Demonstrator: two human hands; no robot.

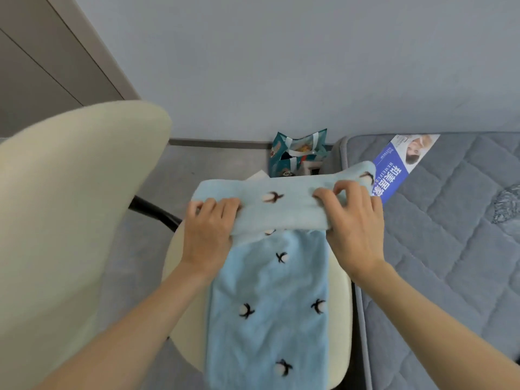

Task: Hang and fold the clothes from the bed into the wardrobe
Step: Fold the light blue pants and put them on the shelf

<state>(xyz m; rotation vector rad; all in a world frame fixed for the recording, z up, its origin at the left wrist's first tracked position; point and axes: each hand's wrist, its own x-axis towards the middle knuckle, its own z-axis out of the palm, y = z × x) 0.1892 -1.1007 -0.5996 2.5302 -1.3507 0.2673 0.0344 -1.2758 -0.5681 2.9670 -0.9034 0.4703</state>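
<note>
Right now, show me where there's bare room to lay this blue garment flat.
Best: the quilted mattress on the near side of the blue label, left of the bunched grey cloth. Also the floor between the chair back and the teal bag. Crowded: the chair seat, covered by the garment that the left hand and right hand grip.

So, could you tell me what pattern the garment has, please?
Light blue garment, small black-and-white motifs; head view.

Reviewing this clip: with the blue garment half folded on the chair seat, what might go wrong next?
The blue garment runs past the near edge of the chair seat; it may slide to the floor once the left hand and right hand release.
The folded-over top lies skewed toward the mattress, so the fold may end uneven.
</note>
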